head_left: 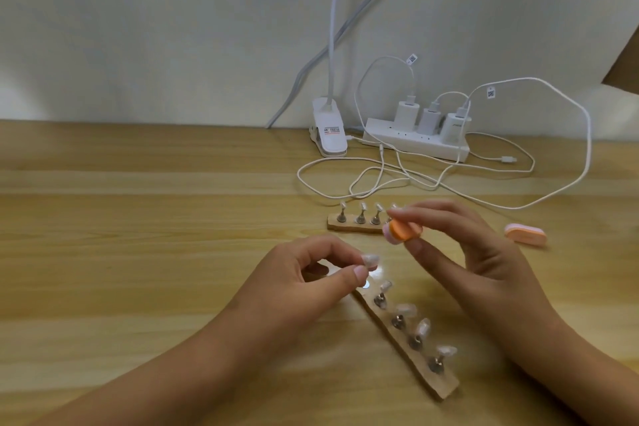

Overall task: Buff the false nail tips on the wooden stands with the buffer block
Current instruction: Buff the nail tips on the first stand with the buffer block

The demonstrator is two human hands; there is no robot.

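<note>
Fingers (340, 282) of the left hand (304, 273) pinch a nail tip (371, 260) above the near stand (446, 386); the right hand (477, 252) grips the buffer block (403, 231). The tip looks light and brittle (thin plastic, probably): hold its sides.

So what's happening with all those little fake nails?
A person is working on false nail tips. The left hand pinches one nail tip over the end of the near wooden stand, where four more tips sit on pegs. The right hand holds an orange buffer block close by, not touching it. A second wooden stand and a spare buffer block lie farther back.
</note>
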